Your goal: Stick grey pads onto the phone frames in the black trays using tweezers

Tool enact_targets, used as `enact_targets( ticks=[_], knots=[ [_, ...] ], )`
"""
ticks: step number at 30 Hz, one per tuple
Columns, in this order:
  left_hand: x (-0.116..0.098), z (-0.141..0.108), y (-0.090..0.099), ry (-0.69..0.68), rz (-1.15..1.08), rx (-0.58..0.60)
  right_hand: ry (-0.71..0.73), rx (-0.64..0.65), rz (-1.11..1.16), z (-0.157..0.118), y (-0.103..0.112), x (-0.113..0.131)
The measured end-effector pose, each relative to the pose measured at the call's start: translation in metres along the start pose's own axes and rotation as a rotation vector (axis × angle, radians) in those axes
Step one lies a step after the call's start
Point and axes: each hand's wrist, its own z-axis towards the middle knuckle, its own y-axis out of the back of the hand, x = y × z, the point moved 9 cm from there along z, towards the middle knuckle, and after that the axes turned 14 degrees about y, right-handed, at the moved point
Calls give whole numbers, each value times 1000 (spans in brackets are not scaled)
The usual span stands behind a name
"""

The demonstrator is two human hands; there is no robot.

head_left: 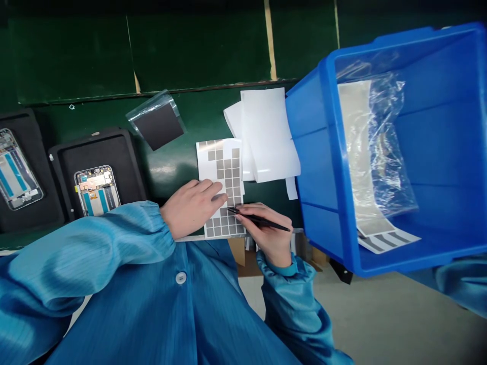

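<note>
A white sticker sheet [231, 177] with rows of small grey squares lies at the front edge of the green table. Across its left side rests my left hand [194, 209], its fingers curled together and holding the sheet down; the fingertips are partly hidden. Black tweezers [266, 221] are in my right hand [272, 233], gripped like a pen. Their tips touch or hover just over the grey squares, close to my left thumb. Whether the tips hold a sticker is too small to tell.
Right of the hands, a large blue bin [319, 137] holds clear plastic film [391, 152] and used backing strips [357, 152]. White sheets [266, 134] lie beside it. A bagged dark square [160, 126] is further left. Black trays [131, 167] carry opened phones [99, 190]. A blue sleeve [464, 284] shows at far right.
</note>
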Motion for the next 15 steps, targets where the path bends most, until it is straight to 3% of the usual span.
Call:
enact_targets(
  ticks=[10, 15],
  knots=[
    [0, 0, 0, -5, -9, 19, 44, -3, 26, -2, -2, -2],
    [1, 1, 2, 12, -58, 35, -11, -136, 67, -3, 12, 2]
  ],
)
